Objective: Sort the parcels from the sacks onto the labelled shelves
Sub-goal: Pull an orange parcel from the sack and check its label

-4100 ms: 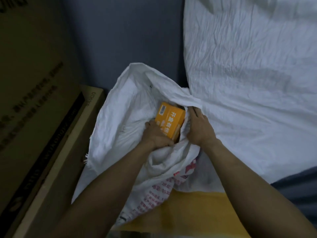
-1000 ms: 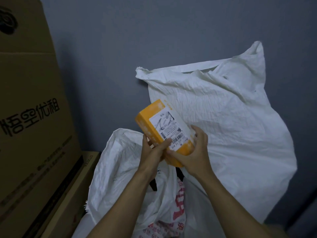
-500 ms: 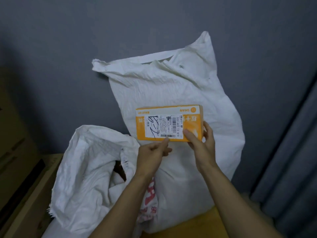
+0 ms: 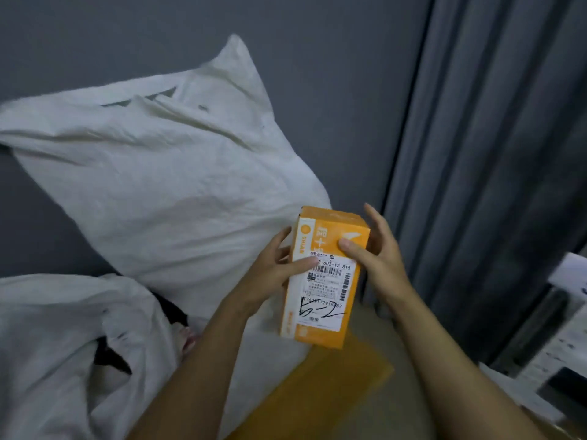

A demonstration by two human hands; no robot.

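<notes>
- Your left hand and right hand clasp the orange parcel upright between them, thumbs on its front.
- Both grips sit high, so the lower end could swing and slip out.
- Your left thumb overlaps the label; you may misread the shelf code.

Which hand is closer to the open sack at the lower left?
Left. The left hand holds the orange parcel on the side facing the open sack; the right hand grips its opposite side.
</notes>
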